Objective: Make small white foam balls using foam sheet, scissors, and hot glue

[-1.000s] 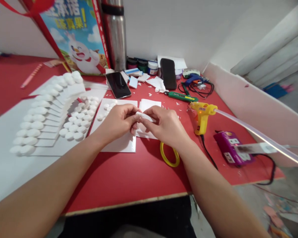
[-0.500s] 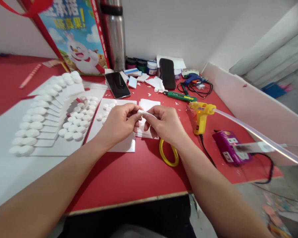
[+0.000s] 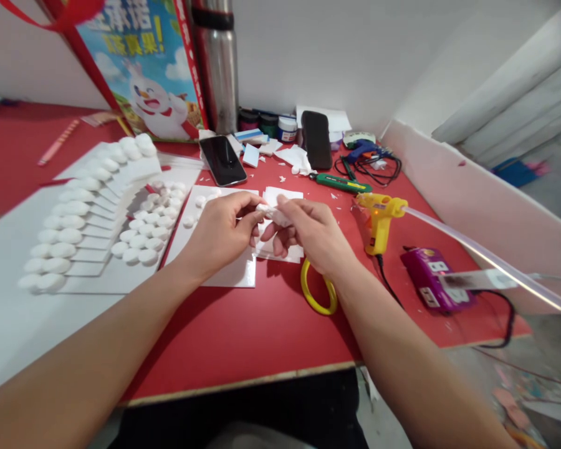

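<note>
A small crumpled white piece of tissue (image 3: 275,214), gathered to a rounded end, spans the gap between my hands. My left hand (image 3: 227,229) pinches its rounded end between thumb and fingertips. Thumb and forefinger of my right hand (image 3: 314,236) close on the loose end, the other fingers curled below. Beneath them lies a stack of white sheets (image 3: 280,254). Left of it, a white board (image 3: 236,271) carries several small white discs (image 3: 200,201), partly hidden by my left hand. Whether something is wrapped inside the tissue I cannot tell.
Rows of white oval pads (image 3: 72,209) lie on boards at left. A yellow glue gun (image 3: 379,218) with a long glue stick stands at right, near a purple box (image 3: 432,277). A yellow ring (image 3: 315,302) is by my right wrist. Phones (image 3: 222,161) and a green cutter (image 3: 341,183) lie behind.
My right thumb has shifted up and the right fingers have spread a little. The tissue between my hands looks more gathered and twisted. My left hand has barely moved.
</note>
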Demonstrator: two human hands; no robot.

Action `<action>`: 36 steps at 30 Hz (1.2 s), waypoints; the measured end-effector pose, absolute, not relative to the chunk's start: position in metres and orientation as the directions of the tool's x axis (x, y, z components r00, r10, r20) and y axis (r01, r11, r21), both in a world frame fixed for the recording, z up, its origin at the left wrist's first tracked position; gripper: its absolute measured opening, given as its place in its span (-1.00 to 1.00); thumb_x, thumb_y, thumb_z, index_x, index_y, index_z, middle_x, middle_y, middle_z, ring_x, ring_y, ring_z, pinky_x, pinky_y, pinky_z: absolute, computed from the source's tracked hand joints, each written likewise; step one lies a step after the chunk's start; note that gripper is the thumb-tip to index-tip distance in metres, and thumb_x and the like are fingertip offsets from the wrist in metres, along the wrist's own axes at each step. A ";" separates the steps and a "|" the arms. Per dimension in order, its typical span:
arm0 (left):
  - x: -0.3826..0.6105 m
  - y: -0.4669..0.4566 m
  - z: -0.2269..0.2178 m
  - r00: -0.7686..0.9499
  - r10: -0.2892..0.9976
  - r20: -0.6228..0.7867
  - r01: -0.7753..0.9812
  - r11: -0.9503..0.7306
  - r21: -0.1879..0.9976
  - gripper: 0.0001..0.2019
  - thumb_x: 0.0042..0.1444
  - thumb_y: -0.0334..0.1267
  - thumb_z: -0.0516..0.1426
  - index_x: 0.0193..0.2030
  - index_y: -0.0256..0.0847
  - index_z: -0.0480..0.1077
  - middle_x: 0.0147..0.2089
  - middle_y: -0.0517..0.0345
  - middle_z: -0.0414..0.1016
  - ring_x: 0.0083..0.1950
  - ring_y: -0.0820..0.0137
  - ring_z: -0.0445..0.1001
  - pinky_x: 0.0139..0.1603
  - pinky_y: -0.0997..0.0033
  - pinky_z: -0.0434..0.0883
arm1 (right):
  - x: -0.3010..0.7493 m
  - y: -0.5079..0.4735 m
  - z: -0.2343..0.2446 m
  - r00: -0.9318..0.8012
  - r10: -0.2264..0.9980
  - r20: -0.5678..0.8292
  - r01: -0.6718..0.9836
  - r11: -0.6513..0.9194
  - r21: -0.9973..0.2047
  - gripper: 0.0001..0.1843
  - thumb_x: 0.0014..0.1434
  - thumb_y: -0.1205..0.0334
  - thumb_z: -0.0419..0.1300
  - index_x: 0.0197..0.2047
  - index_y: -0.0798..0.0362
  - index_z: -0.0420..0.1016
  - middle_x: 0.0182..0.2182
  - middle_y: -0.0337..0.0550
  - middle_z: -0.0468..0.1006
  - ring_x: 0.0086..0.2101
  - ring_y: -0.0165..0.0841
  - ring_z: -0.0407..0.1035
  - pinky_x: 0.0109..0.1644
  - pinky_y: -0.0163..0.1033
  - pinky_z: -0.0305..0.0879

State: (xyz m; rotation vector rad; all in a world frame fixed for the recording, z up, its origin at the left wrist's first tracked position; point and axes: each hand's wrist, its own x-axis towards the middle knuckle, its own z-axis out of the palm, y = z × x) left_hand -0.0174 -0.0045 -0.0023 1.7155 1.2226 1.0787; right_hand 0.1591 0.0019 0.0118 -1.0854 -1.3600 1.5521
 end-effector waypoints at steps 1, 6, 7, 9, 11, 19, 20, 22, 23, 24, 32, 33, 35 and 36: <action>-0.018 -0.004 -0.003 0.192 0.958 0.213 0.345 -0.269 0.899 -0.78 0.32 -0.18 0.19 -0.04 -0.23 0.58 -0.27 0.07 0.61 -0.39 0.41 0.49 -0.32 0.41 0.42 | 0.159 0.003 0.012 -0.347 0.926 -0.151 -0.087 -0.192 -0.978 -0.59 0.36 -0.06 0.20 -0.35 0.11 0.46 -0.49 -0.07 0.64 -0.63 -0.41 0.46 -0.57 -0.35 0.38; -0.016 -0.005 -0.004 0.209 0.946 0.246 0.406 -0.313 0.859 -0.82 0.32 -0.24 0.16 -0.10 -0.24 0.57 -0.28 0.09 0.61 -0.36 0.39 0.50 -0.30 0.40 0.41 | 0.159 0.006 0.011 -0.329 0.911 -0.250 -0.164 -0.316 -0.935 -0.69 0.42 0.19 0.14 -0.36 0.13 0.46 -0.52 -0.10 0.63 -0.64 -0.45 0.44 -0.59 -0.40 0.36; -0.015 -0.005 -0.003 0.215 0.945 0.246 0.406 -0.316 0.857 -0.82 0.32 -0.25 0.16 -0.12 -0.25 0.57 -0.33 0.12 0.59 -0.39 0.40 0.49 -0.31 0.41 0.40 | 0.158 0.005 0.011 -0.315 0.918 -0.242 -0.157 -0.302 -0.940 -0.70 0.42 0.23 0.15 -0.38 0.13 0.45 -0.53 -0.13 0.61 -0.66 -0.48 0.41 -0.60 -0.41 0.33; -0.015 -0.005 -0.002 0.222 0.945 0.240 0.401 -0.313 0.861 -0.83 0.31 -0.27 0.16 -0.13 -0.25 0.58 -0.39 0.16 0.54 -0.43 0.43 0.47 -0.33 0.41 0.40 | 0.158 0.005 0.011 -0.295 0.931 -0.215 -0.124 -0.261 -0.957 -0.70 0.39 0.29 0.18 -0.42 0.14 0.45 -0.55 -0.18 0.59 -0.67 -0.53 0.37 -0.61 -0.44 0.29; -0.015 -0.005 -0.002 0.218 0.950 0.223 0.387 -0.294 0.874 -0.83 0.31 -0.26 0.16 -0.12 -0.24 0.58 -0.41 0.18 0.53 -0.45 0.44 0.47 -0.35 0.42 0.40 | 0.158 0.004 0.012 -0.285 0.940 -0.188 -0.070 -0.216 -0.974 -0.73 0.35 0.33 0.22 -0.43 0.15 0.47 -0.56 -0.20 0.58 -0.68 -0.55 0.34 -0.61 -0.44 0.27; -0.015 -0.003 -0.005 0.197 0.966 0.168 0.271 -0.218 0.938 -0.78 0.28 -0.14 0.23 -0.12 -0.24 0.59 -0.36 0.13 0.58 -0.49 0.45 0.49 -0.42 0.46 0.44 | 0.160 0.004 0.012 -0.251 0.960 -0.121 0.075 -0.105 -0.992 -0.75 0.17 0.17 0.44 -0.36 0.12 0.50 -0.56 -0.24 0.60 -0.69 -0.54 0.34 -0.66 -0.43 0.26; -0.015 -0.004 -0.004 0.196 0.966 0.169 0.269 -0.219 0.938 -0.78 0.28 -0.13 0.23 -0.11 -0.24 0.60 -0.37 0.14 0.57 -0.50 0.46 0.49 -0.43 0.46 0.44 | 0.160 0.004 0.012 -0.235 0.965 -0.118 0.089 -0.100 -0.991 -0.76 0.19 0.20 0.43 -0.35 0.11 0.48 -0.56 -0.24 0.61 -0.70 -0.53 0.35 -0.67 -0.43 0.27; -0.014 -0.005 -0.003 0.188 0.967 0.173 0.277 -0.221 0.935 -0.78 0.28 -0.14 0.24 -0.10 -0.24 0.60 -0.40 0.16 0.56 -0.51 0.47 0.48 -0.43 0.47 0.44 | 0.159 0.004 0.013 -0.218 0.968 -0.121 0.115 -0.098 -0.989 -0.80 0.23 0.26 0.38 -0.34 0.09 0.45 -0.57 -0.25 0.61 -0.71 -0.52 0.37 -0.68 -0.43 0.28; -0.013 -0.006 -0.002 0.183 0.967 0.177 0.283 -0.224 0.933 -0.78 0.28 -0.15 0.24 -0.08 -0.25 0.60 -0.41 0.17 0.55 -0.51 0.47 0.49 -0.42 0.47 0.45 | 0.159 0.004 0.014 -0.214 0.969 -0.122 0.128 -0.096 -0.987 -0.81 0.25 0.28 0.36 -0.35 0.09 0.44 -0.57 -0.25 0.61 -0.71 -0.51 0.37 -0.69 -0.43 0.28; -0.012 -0.006 -0.002 0.177 0.967 0.184 0.289 -0.230 0.929 -0.78 0.29 -0.16 0.23 -0.07 -0.25 0.60 -0.42 0.18 0.55 -0.50 0.46 0.50 -0.41 0.47 0.46 | 0.158 0.003 0.015 -0.211 0.970 -0.120 0.143 -0.091 -0.986 -0.81 0.25 0.29 0.34 -0.36 0.09 0.43 -0.58 -0.25 0.61 -0.72 -0.51 0.37 -0.70 -0.43 0.27; -0.008 -0.010 -0.004 0.094 0.933 0.348 0.348 -0.358 0.866 -0.82 0.28 -0.22 0.24 -0.09 -0.25 0.62 -0.27 0.12 0.61 -0.45 0.43 0.56 -0.39 0.44 0.52 | 0.158 -0.002 0.006 -0.219 0.972 0.086 0.155 0.121 -0.980 -0.82 0.25 0.18 0.30 -0.34 0.06 0.44 -0.56 -0.27 0.58 -0.68 -0.46 0.43 -0.65 -0.39 0.33; -0.008 -0.011 -0.004 0.091 0.928 0.362 0.347 -0.370 0.862 -0.83 0.27 -0.23 0.25 -0.10 -0.25 0.62 -0.26 0.11 0.61 -0.45 0.44 0.57 -0.39 0.44 0.53 | 0.159 -0.002 0.006 -0.232 0.968 0.099 0.156 0.137 -0.978 -0.82 0.26 0.19 0.28 -0.34 0.06 0.44 -0.55 -0.27 0.59 -0.67 -0.46 0.44 -0.64 -0.39 0.34; -0.009 -0.012 -0.002 0.098 0.924 0.371 0.336 -0.381 0.861 -0.84 0.25 -0.23 0.27 -0.12 -0.25 0.63 -0.29 0.13 0.62 -0.45 0.45 0.57 -0.38 0.47 0.54 | 0.162 -0.001 0.007 -0.259 0.958 0.118 0.165 0.165 -0.973 -0.85 0.26 0.23 0.25 -0.35 0.06 0.43 -0.53 -0.27 0.59 -0.67 -0.47 0.43 -0.64 -0.40 0.32; -0.009 -0.012 -0.002 0.104 0.926 0.364 0.327 -0.377 0.866 -0.85 0.24 -0.24 0.28 -0.14 -0.26 0.63 -0.32 0.15 0.61 -0.45 0.45 0.57 -0.37 0.48 0.54 | 0.164 0.000 0.008 -0.275 0.953 0.127 0.175 0.179 -0.968 -0.86 0.26 0.25 0.24 -0.35 0.06 0.43 -0.52 -0.27 0.59 -0.67 -0.48 0.43 -0.63 -0.41 0.31</action>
